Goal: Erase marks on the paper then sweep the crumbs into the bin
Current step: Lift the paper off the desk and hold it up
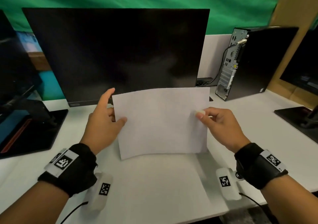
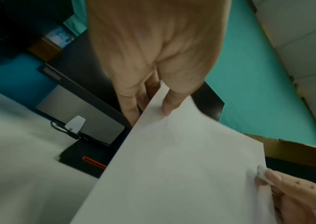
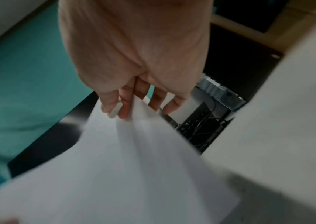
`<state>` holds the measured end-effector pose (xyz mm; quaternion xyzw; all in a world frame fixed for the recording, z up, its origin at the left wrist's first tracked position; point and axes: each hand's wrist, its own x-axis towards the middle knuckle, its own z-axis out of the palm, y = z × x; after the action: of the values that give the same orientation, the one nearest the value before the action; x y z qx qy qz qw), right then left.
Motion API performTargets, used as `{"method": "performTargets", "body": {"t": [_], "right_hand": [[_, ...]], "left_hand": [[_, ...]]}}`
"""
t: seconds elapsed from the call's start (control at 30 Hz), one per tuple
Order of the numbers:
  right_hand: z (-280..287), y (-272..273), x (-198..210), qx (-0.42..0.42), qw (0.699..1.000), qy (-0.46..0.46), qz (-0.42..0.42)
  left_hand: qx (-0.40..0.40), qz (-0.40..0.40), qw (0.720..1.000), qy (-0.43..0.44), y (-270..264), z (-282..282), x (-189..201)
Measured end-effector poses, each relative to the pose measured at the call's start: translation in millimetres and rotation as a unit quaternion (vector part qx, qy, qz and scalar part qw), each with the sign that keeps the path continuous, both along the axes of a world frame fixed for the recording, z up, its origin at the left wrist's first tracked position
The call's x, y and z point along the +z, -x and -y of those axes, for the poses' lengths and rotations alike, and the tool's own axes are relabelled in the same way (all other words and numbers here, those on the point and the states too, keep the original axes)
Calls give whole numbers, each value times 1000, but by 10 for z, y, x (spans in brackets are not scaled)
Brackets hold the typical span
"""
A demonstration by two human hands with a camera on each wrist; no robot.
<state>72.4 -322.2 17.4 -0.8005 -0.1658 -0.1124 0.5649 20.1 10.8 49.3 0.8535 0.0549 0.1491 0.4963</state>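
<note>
A white sheet of paper (image 1: 161, 122) is held up off the white table (image 1: 154, 189), tilted with its near edge lower. My left hand (image 1: 110, 118) pinches its left edge, thumb on top and fingers behind, as the left wrist view shows on the paper (image 2: 182, 166). My right hand (image 1: 216, 118) pinches the right edge together with a small white eraser (image 1: 200, 112) pressed under the thumb; the eraser (image 3: 115, 111) and paper (image 3: 118, 174) show in the right wrist view. No marks on the paper are visible. No crumbs or bin are in view.
A large dark monitor (image 1: 118, 55) stands just behind the paper. A black computer tower (image 1: 253, 61) sits at the back right, another monitor stand (image 1: 299, 118) at far right. A second monitor and its base (image 1: 25, 120) stand at left.
</note>
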Motion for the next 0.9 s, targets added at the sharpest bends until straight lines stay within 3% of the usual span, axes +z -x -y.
{"method": "performTargets", "body": {"t": [0.1, 0.23, 0.53, 0.9], "right_hand": [[54, -41, 66, -20, 1000, -11, 19], [154, -90, 40, -23, 998, 55, 22], [252, -138, 73, -44, 998, 33, 22], [21, -317, 399, -37, 996, 52, 69]], "left_hand": [[14, 15, 1000, 19, -60, 34, 12], [13, 27, 1000, 4, -74, 94, -7], [15, 43, 999, 28, -143, 97, -51], [30, 66, 997, 40, -25, -49, 122]]}}
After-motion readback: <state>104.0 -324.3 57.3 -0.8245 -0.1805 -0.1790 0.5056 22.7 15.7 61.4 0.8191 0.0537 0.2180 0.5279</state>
